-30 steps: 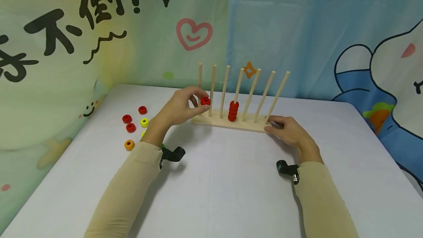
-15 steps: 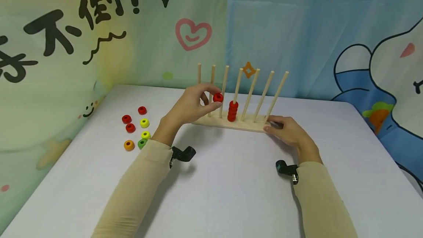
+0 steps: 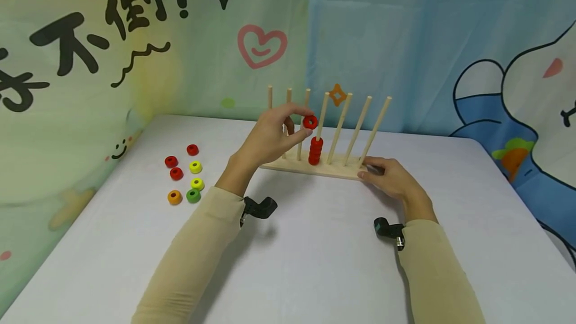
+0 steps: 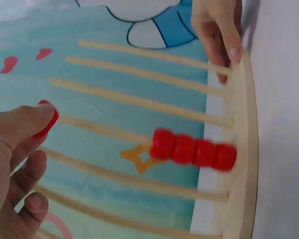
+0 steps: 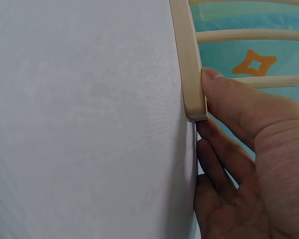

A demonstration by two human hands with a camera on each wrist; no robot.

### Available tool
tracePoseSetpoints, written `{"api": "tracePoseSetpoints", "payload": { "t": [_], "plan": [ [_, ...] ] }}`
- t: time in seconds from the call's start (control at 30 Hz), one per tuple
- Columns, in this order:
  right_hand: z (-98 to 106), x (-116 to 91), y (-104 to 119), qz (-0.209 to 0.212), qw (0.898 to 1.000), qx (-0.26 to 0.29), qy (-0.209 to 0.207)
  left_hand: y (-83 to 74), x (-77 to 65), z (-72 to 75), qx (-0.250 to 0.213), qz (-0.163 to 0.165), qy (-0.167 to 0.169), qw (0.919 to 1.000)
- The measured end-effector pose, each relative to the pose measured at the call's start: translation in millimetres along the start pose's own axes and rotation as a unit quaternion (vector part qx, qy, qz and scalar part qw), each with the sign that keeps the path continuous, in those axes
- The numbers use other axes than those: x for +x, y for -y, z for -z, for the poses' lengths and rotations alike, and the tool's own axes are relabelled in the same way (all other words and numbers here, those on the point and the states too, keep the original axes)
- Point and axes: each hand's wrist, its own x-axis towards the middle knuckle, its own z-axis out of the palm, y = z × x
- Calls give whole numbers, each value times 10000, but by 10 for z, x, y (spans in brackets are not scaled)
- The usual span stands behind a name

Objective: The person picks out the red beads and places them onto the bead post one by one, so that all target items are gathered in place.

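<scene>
My left hand [image 3: 272, 136] pinches a red bead [image 3: 305, 123] between thumb and fingertips, beside the upper part of the fourth peg [image 3: 323, 114]. In the left wrist view, this red bead [image 4: 51, 122] is near the tip of that peg, partly covered by the thumb. Several red beads [image 3: 315, 152] are stacked low on the same peg. The pegs stand in a row on a pale wooden base [image 3: 324, 170]. At the base's right end, my right hand [image 3: 396, 181] grips the wood. The right wrist view shows its thumb [image 5: 222, 87] against the base end [image 5: 192, 94].
Left on the white table [image 3: 315, 244] lie loose beads: several red ones [image 3: 176, 173], yellow beads [image 3: 195, 166], an orange bead [image 3: 174, 197] and a green bead [image 3: 193, 195]. A printed cloth [image 3: 382, 24] hangs behind the table.
My left hand has carried the red bead rightward and upward, from near the left pegs to beside the fourth peg. The right hand stays at the base's right end.
</scene>
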Motion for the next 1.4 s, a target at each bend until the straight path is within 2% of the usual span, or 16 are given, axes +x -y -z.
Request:
{"api": "tracePoseSetpoints", "payload": {
  "t": [0.2, 0.5, 0.9, 1.1, 1.2, 1.4],
  "plan": [
    [-2, 3, -17, 35, 10000, -14, -5, -86, 78, -75, -146, 61, -240, 9996],
    [27, -14, -29, 100, 9999, 25, -50, -201, 254, -178, 455, -379, -434, 9973],
    [11, -14, -49, 73, 9998, 191, -51, -206, 376, -183, 468, -435, -969, 9932],
    [-7, -2, -50, 106, 9995, 259, -112, -272, 458, -196, 560, -86, -1184, 9913],
    [-19, -7, -47, 84, 9996, 255, -124, -304, 489, -206, 870, 90, -1285, 9878],
    [-5, -21, -51, 75, 9997, 190, -144, -337, 504, -241, 1447, 404, -1262, 9806]
  ]
}}
